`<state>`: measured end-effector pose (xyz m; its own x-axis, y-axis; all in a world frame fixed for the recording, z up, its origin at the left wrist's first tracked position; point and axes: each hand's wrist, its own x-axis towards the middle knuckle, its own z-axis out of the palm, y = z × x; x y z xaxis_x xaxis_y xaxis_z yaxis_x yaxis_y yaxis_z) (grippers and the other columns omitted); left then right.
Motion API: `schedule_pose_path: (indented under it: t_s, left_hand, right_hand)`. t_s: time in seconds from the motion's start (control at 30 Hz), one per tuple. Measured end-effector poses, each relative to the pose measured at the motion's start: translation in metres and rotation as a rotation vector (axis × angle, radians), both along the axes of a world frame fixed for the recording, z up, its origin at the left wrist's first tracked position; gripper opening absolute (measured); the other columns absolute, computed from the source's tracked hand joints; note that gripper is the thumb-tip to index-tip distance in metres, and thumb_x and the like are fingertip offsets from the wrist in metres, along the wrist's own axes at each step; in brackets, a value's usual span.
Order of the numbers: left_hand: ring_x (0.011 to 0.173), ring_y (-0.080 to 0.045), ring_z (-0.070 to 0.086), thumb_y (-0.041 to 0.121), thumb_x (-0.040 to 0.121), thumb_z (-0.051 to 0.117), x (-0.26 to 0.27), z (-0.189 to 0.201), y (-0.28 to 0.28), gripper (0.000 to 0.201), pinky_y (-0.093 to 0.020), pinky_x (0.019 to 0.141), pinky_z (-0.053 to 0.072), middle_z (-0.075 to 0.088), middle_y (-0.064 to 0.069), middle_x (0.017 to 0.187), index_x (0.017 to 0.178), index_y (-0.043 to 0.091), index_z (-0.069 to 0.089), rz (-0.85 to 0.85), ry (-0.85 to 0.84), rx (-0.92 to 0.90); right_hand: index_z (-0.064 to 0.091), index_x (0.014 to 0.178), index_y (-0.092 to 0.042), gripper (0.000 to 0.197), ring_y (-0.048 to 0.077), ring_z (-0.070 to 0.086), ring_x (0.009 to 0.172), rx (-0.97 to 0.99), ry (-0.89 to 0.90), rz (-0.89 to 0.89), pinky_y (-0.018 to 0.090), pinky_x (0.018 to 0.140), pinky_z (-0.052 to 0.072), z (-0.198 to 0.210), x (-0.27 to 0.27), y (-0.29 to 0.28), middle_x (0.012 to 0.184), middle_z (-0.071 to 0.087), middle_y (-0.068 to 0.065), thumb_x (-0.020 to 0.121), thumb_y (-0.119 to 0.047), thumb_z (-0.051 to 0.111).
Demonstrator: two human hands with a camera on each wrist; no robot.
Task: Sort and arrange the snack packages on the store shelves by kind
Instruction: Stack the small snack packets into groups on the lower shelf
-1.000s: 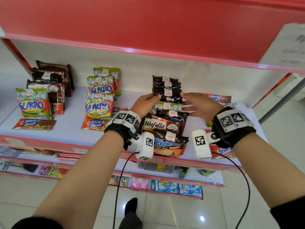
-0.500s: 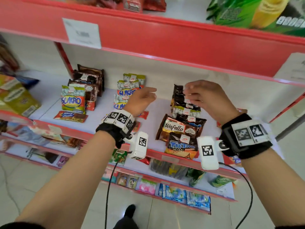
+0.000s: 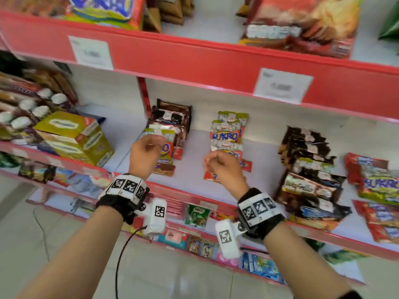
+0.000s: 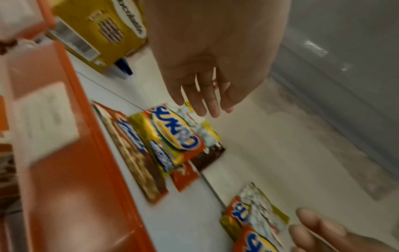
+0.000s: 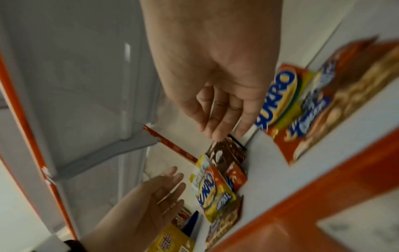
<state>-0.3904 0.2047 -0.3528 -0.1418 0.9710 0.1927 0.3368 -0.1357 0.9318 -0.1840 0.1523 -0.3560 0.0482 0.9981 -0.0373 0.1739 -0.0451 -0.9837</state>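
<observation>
My left hand (image 3: pixel 146 152) hovers empty in front of a yellow-and-red Sukro pack (image 4: pixel 172 134), its fingers (image 4: pixel 202 102) straight and just above the pack's top. A flat Mary Queen pack (image 3: pixel 165 168) lies below it. My right hand (image 3: pixel 222 167) is also empty, fingers (image 5: pixel 220 116) relaxed, held in front of the middle Sukro stack (image 3: pixel 228 130). Dark brown packs (image 3: pixel 172 115) stand behind the left Sukro pack. To the right, apart from both hands, is a row of dark packs (image 3: pixel 306 145) with a Wafello pack (image 3: pixel 302 188) in front.
Red Sukro packs (image 3: pixel 375 182) lie at the far right of the white shelf (image 3: pixel 190 167). Yellow boxes (image 3: pixel 73 139) sit on the neighbouring shelf to the left. The red upper shelf (image 3: pixel 194 61) with price tags overhangs the hands. Lower shelves hold small sachets (image 3: pixel 197 215).
Both hands left the dark pack stack and moved left to the Sukro packs. My view swung left and up, bringing in the yellow boxes and the upper shelf.
</observation>
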Motion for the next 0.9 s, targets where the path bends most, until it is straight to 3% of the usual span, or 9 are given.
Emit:
schedule_pose_path:
  t_s: [0.1, 0.17, 0.23, 0.3, 0.37, 0.5, 0.6, 0.73, 0.9]
  left_hand:
    - [0.083, -0.017, 0.062, -0.006, 0.084, 0.055, -0.036, -0.006, 0.02, 0.017, -0.023, 0.079, 0.049, 0.066, -0.005, 0.089, 0.095, 0.002, 0.066, 0.062, 0.033, -0.024]
    - [0.077, -0.01, 0.061, -0.002, 0.085, 0.056, -0.052, -0.008, 0.037, 0.017, -0.008, 0.067, 0.047, 0.065, 0.002, 0.084, 0.098, 0.005, 0.065, 0.064, 0.044, -0.056]
    - [0.077, -0.011, 0.059, 0.0, 0.087, 0.055, -0.059, -0.007, 0.058, 0.017, -0.003, 0.058, 0.042, 0.065, -0.002, 0.089, 0.102, 0.002, 0.063, 0.0, 0.086, -0.079]
    - [0.078, -0.014, 0.058, 0.007, 0.089, 0.057, -0.062, -0.007, 0.078, 0.019, -0.005, 0.057, 0.042, 0.063, -0.006, 0.094, 0.107, 0.002, 0.063, -0.028, 0.122, -0.114]
    - [0.085, -0.017, 0.059, 0.016, 0.09, 0.058, -0.06, -0.008, 0.09, 0.024, -0.015, 0.07, 0.045, 0.064, -0.007, 0.099, 0.111, 0.004, 0.063, -0.005, 0.128, -0.158]
    - [0.107, -0.028, 0.061, 0.021, 0.09, 0.06, -0.059, -0.012, 0.126, 0.032, -0.031, 0.091, 0.047, 0.066, -0.015, 0.116, 0.117, 0.003, 0.061, -0.033, 0.145, -0.245]
    - [0.108, -0.029, 0.06, 0.028, 0.09, 0.058, -0.054, -0.016, 0.147, 0.037, -0.027, 0.087, 0.043, 0.064, -0.017, 0.121, 0.117, 0.003, 0.063, -0.083, 0.239, -0.333]
    - [0.089, -0.026, 0.062, 0.033, 0.088, 0.061, -0.048, -0.023, 0.161, 0.039, -0.026, 0.076, 0.043, 0.069, -0.019, 0.11, 0.108, 0.0, 0.068, -0.108, 0.191, -0.416]
    - [0.096, -0.031, 0.066, 0.038, 0.082, 0.069, -0.046, -0.023, 0.17, 0.039, -0.04, 0.089, 0.054, 0.07, -0.017, 0.105, 0.1, 0.003, 0.067, -0.127, 0.142, -0.462]
  right_hand:
    - [0.062, 0.079, -0.01, 0.02, 0.019, 0.063, 0.072, 0.006, -0.047, -0.075, 0.026, 0.064, 0.048, -0.018, -0.039, 0.024, 0.079, 0.064, 0.013, 0.091, 0.002, 0.051]
    - [0.064, 0.087, -0.005, 0.009, 0.027, 0.063, 0.083, 0.007, -0.081, -0.152, 0.026, 0.071, 0.049, -0.026, -0.06, 0.04, 0.082, 0.064, 0.009, 0.09, -0.003, 0.056]
    - [0.063, 0.092, -0.007, 0.007, 0.022, 0.063, 0.086, -0.008, -0.103, -0.22, 0.018, 0.071, 0.048, -0.032, -0.078, 0.055, 0.083, 0.065, 0.003, 0.088, -0.012, 0.062]
    - [0.059, 0.097, -0.01, 0.02, 0.015, 0.062, 0.08, -0.043, -0.121, -0.275, 0.028, 0.076, 0.052, -0.035, -0.092, 0.069, 0.084, 0.065, -0.001, 0.084, -0.021, 0.069]
    - [0.056, 0.103, -0.012, 0.034, 0.014, 0.061, 0.08, -0.039, -0.149, -0.301, 0.035, 0.081, 0.053, -0.037, -0.1, 0.077, 0.09, 0.062, 0.0, 0.078, -0.026, 0.075]
    - [0.045, 0.124, -0.019, 0.072, 0.025, 0.042, 0.115, -0.051, -0.279, -0.369, 0.032, 0.095, 0.039, -0.048, -0.106, 0.101, 0.122, 0.044, 0.011, 0.065, -0.039, 0.082]
    - [0.035, 0.134, -0.019, 0.091, 0.025, 0.038, 0.123, -0.068, -0.206, -0.352, 0.037, 0.101, 0.037, -0.051, -0.106, 0.114, 0.128, 0.043, 0.01, 0.06, -0.034, 0.087]
    - [0.039, 0.129, -0.015, 0.088, 0.027, 0.05, 0.12, -0.063, -0.057, -0.351, 0.047, 0.102, 0.043, -0.054, -0.112, 0.121, 0.125, 0.053, 0.01, 0.057, -0.015, 0.088]
    - [0.036, 0.128, -0.016, 0.09, 0.028, 0.052, 0.118, -0.087, 0.039, -0.379, 0.047, 0.102, 0.043, -0.053, -0.116, 0.124, 0.123, 0.054, 0.012, 0.055, -0.007, 0.086]
